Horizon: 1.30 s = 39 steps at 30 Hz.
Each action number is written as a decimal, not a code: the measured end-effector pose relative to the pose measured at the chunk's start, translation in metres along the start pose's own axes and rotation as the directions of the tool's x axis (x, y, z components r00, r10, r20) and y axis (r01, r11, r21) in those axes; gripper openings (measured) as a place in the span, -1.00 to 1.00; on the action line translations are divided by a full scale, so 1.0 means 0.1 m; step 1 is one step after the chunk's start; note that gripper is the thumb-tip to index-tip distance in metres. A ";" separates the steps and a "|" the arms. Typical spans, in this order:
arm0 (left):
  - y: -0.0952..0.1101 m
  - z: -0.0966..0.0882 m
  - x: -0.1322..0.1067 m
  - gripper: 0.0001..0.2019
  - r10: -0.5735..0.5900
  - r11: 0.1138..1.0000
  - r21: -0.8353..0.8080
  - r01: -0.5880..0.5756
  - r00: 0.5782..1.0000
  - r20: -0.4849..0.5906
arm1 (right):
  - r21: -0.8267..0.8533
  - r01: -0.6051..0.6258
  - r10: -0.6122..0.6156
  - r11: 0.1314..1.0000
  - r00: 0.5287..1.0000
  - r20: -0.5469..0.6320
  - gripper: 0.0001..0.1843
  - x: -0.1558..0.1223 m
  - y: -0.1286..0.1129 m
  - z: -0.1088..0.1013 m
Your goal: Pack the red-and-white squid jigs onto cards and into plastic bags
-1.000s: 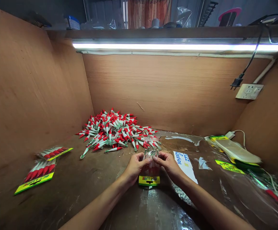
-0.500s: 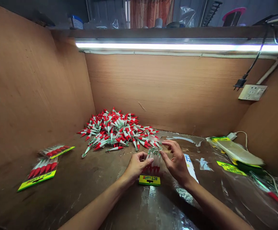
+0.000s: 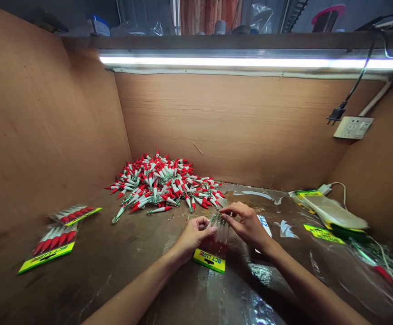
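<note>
Pinches lure pack (image 3: 217,247) in left hand (image 3: 194,235). Curls right hand (image 3: 246,224) loosely by the hooks (image 3: 215,218); cannot tell if gripping

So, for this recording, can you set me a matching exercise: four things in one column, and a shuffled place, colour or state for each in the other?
Column one
1. Left hand
2. Loose lures
3. Wall socket
4. Light tube

Column two
A. White, beside a hanging black plug
B. Lit, below the shelf
C. Gripping the side of a clear lure pack
D. Red and white, heaped toward the back

Right pairs: 1-C, 2-D, 3-A, 4-B
</note>
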<state>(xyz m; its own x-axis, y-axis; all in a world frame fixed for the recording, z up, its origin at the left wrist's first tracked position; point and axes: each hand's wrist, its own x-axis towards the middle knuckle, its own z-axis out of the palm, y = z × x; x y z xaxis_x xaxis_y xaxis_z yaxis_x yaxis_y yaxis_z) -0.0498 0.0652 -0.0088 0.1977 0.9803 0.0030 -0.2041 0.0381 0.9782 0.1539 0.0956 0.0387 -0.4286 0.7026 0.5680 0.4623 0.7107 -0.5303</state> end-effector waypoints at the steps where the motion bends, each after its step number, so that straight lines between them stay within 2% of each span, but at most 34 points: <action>1: 0.00 0.00 0.00 -0.55 0.002 1.000 -0.010 -0.002 1.000 -0.010 | -0.003 0.000 0.000 1.000 1.000 -0.002 -0.85 0.00 0.00 0.00; 6: -0.01 0.02 0.01 -0.52 -0.002 0.999 -0.042 0.000 0.999 -0.049 | -0.021 -0.008 0.009 1.000 1.000 0.011 -0.85 0.01 0.02 0.01; 14: 0.00 -0.08 0.02 -0.57 -0.050 0.999 -0.022 0.049 0.999 -0.019 | -0.038 0.003 -0.003 0.999 1.000 0.014 -0.85 -0.01 0.02 0.01; 21: 0.00 -0.10 0.01 -0.56 -0.108 0.994 -0.012 0.108 0.993 0.038 | -0.033 0.028 -0.027 0.999 0.998 0.055 -0.82 0.01 0.12 0.05; 27: 0.03 -0.09 0.01 -0.58 -0.128 0.991 -0.030 0.129 0.992 0.021 | -0.013 0.049 -0.047 0.999 0.994 0.093 -0.81 0.01 0.14 0.05; 30: 0.02 -0.10 0.02 -0.59 -0.131 0.991 -0.026 0.132 0.991 0.020 | -0.016 0.044 -0.043 0.999 0.996 0.076 -0.79 0.01 0.14 0.06; 35: 0.00 -0.09 0.02 -0.60 -0.083 0.996 0.032 0.083 0.997 0.007 | -0.038 0.059 -0.055 0.998 0.994 0.090 -0.78 0.01 0.15 0.07; 39: -0.01 -0.03 -0.02 -0.60 -0.115 0.987 0.118 0.110 0.993 0.039 | -0.047 0.059 -0.054 0.997 0.993 0.103 -0.79 0.00 0.12 0.07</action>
<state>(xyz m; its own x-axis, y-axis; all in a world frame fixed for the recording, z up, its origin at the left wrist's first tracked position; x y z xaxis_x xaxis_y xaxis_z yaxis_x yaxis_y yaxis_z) -0.0532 0.0638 -0.0105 0.2567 0.9611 -0.1016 -0.0669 0.1226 0.9902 0.1539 0.1047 0.0278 -0.5309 0.6630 0.5278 0.4724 0.7486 -0.4652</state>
